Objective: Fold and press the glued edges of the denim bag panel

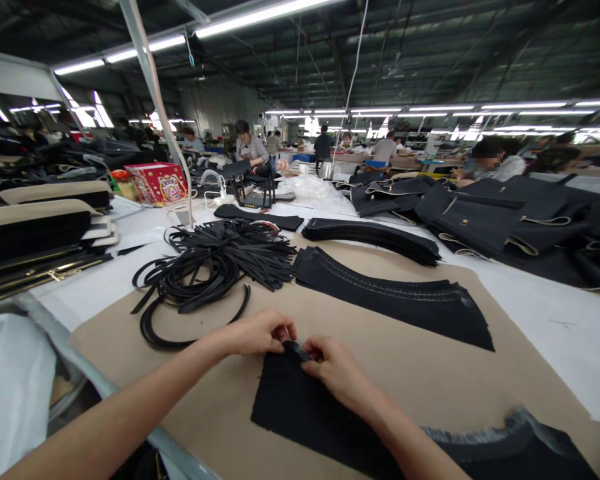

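A black leather panel (300,410) lies on the brown cardboard sheet (415,363) close in front of me. My left hand (257,333) and my right hand (333,367) meet at the panel's far edge. Both pinch a short black strip (296,348) that sits on that edge. The fingers hide most of the strip. Beyond the hands lies a stack of curved black stitched panels (405,300), apart from them.
A tangle of black cords and strips (215,267) lies at the left middle. More black panel stacks (375,237) and bag parts (505,220) fill the far table. A red patterned box (156,181) and beige-black trays (35,227) stand left. Other people work at the back.
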`<action>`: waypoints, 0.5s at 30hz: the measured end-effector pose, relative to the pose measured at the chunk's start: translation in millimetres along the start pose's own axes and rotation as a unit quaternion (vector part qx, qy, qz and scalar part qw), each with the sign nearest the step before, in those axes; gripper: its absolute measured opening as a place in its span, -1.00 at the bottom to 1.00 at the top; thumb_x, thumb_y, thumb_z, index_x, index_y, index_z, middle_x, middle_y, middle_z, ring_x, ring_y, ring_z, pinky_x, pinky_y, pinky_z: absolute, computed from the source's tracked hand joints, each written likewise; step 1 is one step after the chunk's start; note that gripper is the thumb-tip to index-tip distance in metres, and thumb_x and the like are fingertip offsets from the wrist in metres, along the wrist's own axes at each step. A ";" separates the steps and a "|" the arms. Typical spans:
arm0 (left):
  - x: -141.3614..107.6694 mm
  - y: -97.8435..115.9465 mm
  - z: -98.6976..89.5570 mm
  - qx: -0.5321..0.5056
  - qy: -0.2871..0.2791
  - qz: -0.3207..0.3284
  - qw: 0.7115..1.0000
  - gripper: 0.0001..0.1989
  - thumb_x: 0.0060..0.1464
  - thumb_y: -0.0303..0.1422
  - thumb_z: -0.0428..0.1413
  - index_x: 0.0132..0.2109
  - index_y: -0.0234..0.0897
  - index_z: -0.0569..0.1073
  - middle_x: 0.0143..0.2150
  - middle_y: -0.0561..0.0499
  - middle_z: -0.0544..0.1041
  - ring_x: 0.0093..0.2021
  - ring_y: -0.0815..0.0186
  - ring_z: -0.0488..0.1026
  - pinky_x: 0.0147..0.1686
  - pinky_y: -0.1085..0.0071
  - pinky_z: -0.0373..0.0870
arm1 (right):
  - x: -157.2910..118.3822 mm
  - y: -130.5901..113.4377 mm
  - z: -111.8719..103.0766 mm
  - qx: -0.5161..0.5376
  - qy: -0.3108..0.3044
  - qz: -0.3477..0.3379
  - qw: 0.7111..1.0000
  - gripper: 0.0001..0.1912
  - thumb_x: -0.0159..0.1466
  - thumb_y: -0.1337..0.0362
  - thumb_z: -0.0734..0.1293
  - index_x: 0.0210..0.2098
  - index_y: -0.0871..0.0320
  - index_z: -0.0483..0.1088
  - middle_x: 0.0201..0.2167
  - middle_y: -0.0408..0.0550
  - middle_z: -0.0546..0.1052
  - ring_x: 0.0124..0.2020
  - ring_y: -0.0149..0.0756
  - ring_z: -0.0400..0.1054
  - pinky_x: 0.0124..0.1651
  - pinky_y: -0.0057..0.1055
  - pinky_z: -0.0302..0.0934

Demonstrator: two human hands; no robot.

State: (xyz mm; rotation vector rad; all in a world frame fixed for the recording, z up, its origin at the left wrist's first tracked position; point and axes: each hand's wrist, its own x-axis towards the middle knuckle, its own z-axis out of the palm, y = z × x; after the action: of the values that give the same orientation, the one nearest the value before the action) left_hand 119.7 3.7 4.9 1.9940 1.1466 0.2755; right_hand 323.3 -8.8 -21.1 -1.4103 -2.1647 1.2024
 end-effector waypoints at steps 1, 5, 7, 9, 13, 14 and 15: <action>-1.0 -0.5 -0.7 -0.001 0.003 -0.001 1.000 -0.70 -0.12 -0.55 0.06 -0.17 -0.33 0.48 -0.43 0.09 0.46 -0.43 0.41 0.37 -0.45 0.56 0.26 | 0.5 0.7 -0.3 0.010 -0.013 0.000 1.000 -0.89 0.04 0.45 0.28 -0.41 0.17 0.39 -0.57 -0.26 0.35 -0.50 -0.43 0.20 -0.48 -0.53 -0.06; -3.4 -6.5 -11.8 -0.004 -0.006 -0.001 1.000 -0.74 -0.11 -0.54 0.04 -0.23 -0.33 0.51 -0.44 0.08 0.48 -0.41 0.39 0.39 -0.42 0.55 0.30 | 1.3 1.6 0.2 0.032 -0.057 -0.003 0.998 -0.90 0.04 0.44 0.27 -0.42 0.18 0.38 -0.61 -0.28 0.28 -0.57 -0.46 0.13 -0.54 -0.54 -0.09; -4.7 -9.6 -17.6 0.006 0.022 -0.010 1.000 -0.76 -0.08 -0.52 0.04 -0.23 -0.33 0.51 -0.41 0.05 0.51 -0.37 0.35 0.42 -0.35 0.50 0.34 | 1.0 1.2 1.0 0.027 -0.066 -0.006 0.997 -0.89 0.02 0.44 0.27 -0.43 0.18 0.38 -0.60 -0.28 0.29 -0.56 -0.46 0.14 -0.53 -0.53 -0.10; -7.1 -9.0 -18.5 0.025 0.090 -0.020 0.995 -0.75 0.00 -0.50 -0.02 -0.19 -0.33 0.49 -0.34 0.00 0.53 -0.30 0.30 0.42 -0.26 0.43 0.35 | 0.2 0.2 1.4 0.013 -0.063 -0.006 0.998 -0.89 0.01 0.44 0.28 -0.44 0.18 0.39 -0.59 -0.26 0.32 -0.54 -0.44 0.17 -0.52 -0.53 -0.10; -14.5 6.2 -3.7 0.054 0.155 0.011 0.986 -0.75 0.06 -0.46 0.01 -0.10 -0.27 0.46 -0.13 -0.03 0.51 -0.14 0.26 0.40 -0.08 0.35 0.30 | -2.4 -3.7 0.6 -0.024 -0.038 -0.011 0.999 -0.85 -0.02 0.45 0.29 -0.43 0.15 0.39 -0.57 -0.25 0.35 -0.50 -0.41 0.20 -0.49 -0.51 -0.11; -15.6 11.3 1.1 0.068 0.139 0.028 0.988 -0.72 0.03 -0.46 0.06 -0.08 -0.24 0.46 -0.10 -0.02 0.50 -0.09 0.25 0.39 -0.03 0.35 0.28 | -3.0 -5.0 0.5 -0.034 -0.029 -0.015 0.999 -0.85 -0.02 0.45 0.29 -0.43 0.14 0.38 -0.56 -0.26 0.35 -0.49 -0.41 0.20 -0.48 -0.51 -0.11; -15.9 15.8 5.2 0.089 0.116 0.044 0.988 -0.69 0.00 -0.47 0.11 -0.06 -0.21 0.46 -0.08 0.00 0.50 -0.05 0.24 0.38 0.01 0.33 0.25 | -3.6 -6.4 0.4 -0.043 -0.021 -0.018 0.999 -0.84 -0.03 0.46 0.30 -0.42 0.14 0.37 -0.55 -0.26 0.36 -0.48 -0.40 0.21 -0.47 -0.51 -0.10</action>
State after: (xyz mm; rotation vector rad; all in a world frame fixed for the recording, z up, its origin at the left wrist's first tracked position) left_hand 123.4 -16.1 16.1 2.2168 1.2656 0.4757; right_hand 320.9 -13.2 -15.8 -1.3871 -2.2857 1.1476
